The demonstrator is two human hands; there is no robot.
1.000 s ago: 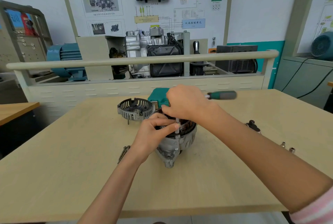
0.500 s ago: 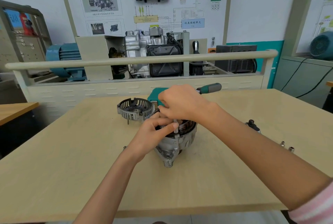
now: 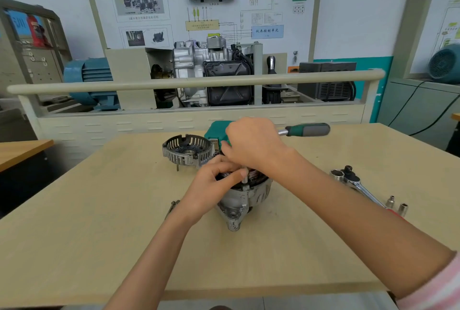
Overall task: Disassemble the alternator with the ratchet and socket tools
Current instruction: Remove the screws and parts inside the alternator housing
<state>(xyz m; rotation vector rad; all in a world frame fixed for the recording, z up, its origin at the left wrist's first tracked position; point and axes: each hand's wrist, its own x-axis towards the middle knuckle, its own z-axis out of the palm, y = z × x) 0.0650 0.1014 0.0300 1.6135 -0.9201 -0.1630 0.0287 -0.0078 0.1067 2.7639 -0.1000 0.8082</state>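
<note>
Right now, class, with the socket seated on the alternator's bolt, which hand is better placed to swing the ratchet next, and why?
The right hand. It already grips the head end of the green-handled ratchet, directly above the socket. The left hand is busy pinching the socket and steadying the alternator.

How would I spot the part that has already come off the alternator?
Start at the wooden table and find the alternator under the person's hands. Just behind it to the left sits the removed end cover, a round grey metal cap. Unlike the tools at the right, it is ringed with slots.
</note>
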